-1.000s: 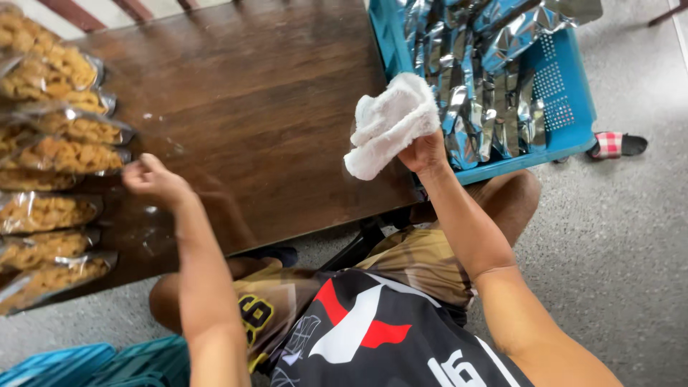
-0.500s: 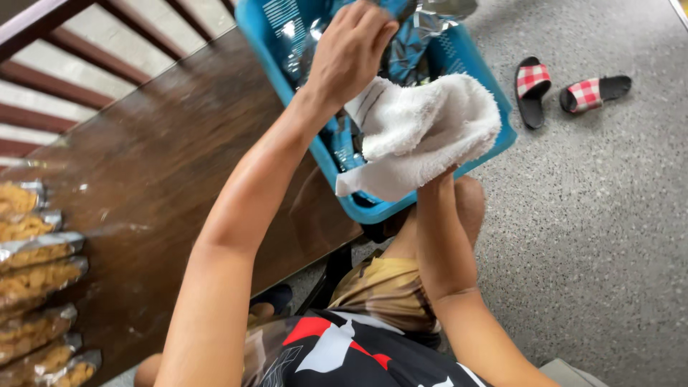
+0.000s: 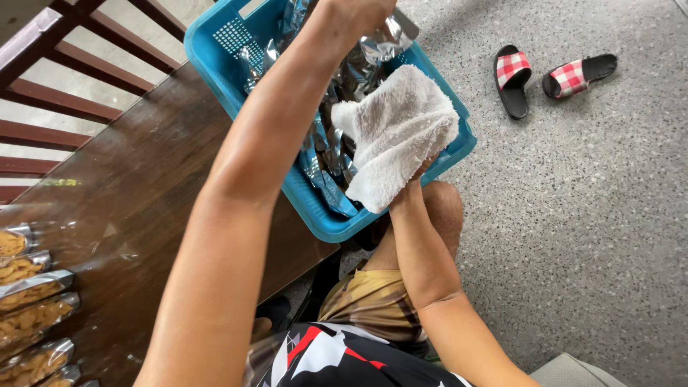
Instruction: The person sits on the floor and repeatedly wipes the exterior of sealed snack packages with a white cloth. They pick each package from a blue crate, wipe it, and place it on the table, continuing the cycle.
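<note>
The blue basket (image 3: 215,50) of silver packets (image 3: 373,61) sits on the dark table (image 3: 143,186). The right hand (image 3: 423,168) clutches a white towel (image 3: 398,132) over its rim. The left hand (image 3: 355,11) reaches deeper among the packets than a moment ago; its grip cannot be made out.

A dark brown wooden worktop (image 3: 143,193) is seen from above. A blue plastic basket (image 3: 315,215) is set at its far right edge, overhanging the side. Clear bags of yellow snacks (image 3: 32,301) are laid in a row along the left edge. On the grey speckled floor (image 3: 588,215), two red-checked sandals (image 3: 552,75) are placed side by side.
</note>
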